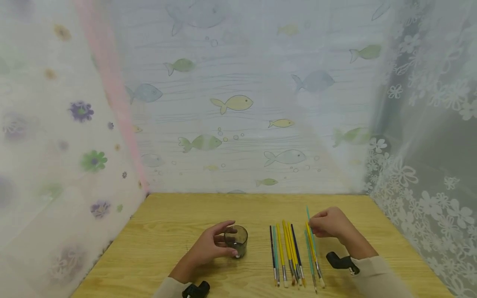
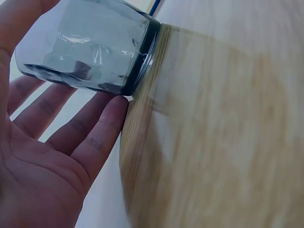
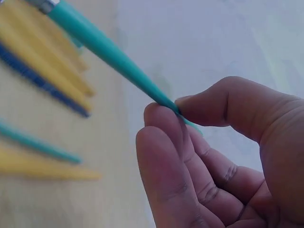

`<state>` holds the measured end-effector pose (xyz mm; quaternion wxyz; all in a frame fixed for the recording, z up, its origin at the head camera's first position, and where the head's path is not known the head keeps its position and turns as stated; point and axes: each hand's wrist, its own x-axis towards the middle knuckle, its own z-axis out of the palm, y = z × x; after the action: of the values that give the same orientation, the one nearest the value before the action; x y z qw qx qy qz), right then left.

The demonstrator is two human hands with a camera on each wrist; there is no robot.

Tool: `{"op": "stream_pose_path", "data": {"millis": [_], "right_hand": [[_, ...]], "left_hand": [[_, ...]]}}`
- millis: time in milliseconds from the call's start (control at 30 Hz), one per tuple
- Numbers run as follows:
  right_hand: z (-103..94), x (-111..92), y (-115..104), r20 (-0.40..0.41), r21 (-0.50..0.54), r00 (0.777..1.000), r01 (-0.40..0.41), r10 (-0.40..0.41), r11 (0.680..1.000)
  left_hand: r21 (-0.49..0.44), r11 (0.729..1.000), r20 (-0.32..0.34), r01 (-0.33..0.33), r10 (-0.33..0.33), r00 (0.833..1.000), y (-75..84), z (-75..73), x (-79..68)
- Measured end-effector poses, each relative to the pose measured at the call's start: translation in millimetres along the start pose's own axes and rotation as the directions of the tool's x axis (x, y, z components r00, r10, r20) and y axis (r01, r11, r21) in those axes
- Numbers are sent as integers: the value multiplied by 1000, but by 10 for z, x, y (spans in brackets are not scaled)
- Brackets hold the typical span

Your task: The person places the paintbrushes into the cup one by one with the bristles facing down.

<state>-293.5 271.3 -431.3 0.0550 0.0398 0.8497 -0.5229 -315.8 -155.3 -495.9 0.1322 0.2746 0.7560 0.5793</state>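
Note:
My left hand (image 1: 205, 249) holds a small smoky glass cup (image 1: 241, 236), its thumb on the near side and fingers curved round the far side. In the left wrist view the fingertips lie along the wall of the glass, near its thick base. To the right, my right hand (image 1: 333, 224) pinches a teal paintbrush (image 3: 111, 53) between thumb and fingertips, near the thin end of its handle. The metal ferrule of that brush shows at the top of the right wrist view. Beside this hand lie another teal paintbrush (image 1: 309, 257) and a yellow paintbrush (image 1: 312, 245).
Between the hands, several paintbrushes with yellow (image 1: 280, 246), dark and teal handles lie roughly parallel, bristles toward me. All are on a wood-grain table (image 1: 167, 223). Curtains printed with fish (image 1: 238, 103) and flowers enclose the back and sides.

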Motion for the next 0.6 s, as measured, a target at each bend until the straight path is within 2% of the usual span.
{"op": "stream_pose_path", "data": {"millis": [133, 367, 600], "right_hand": [[12, -23, -90, -16, 46, 1000, 19, -19, 999], [78, -83, -256, -51, 65, 997, 68, -65, 996], [181, -152, -500, -98, 195, 986, 155, -138, 968]], "left_hand": [[-11, 1000, -6, 5, -5, 1000, 1, -2, 9], [-5, 1000, 14, -17, 17, 1000, -15, 3, 4], [-5, 999, 20, -34, 35, 999, -5, 22, 1]]}}
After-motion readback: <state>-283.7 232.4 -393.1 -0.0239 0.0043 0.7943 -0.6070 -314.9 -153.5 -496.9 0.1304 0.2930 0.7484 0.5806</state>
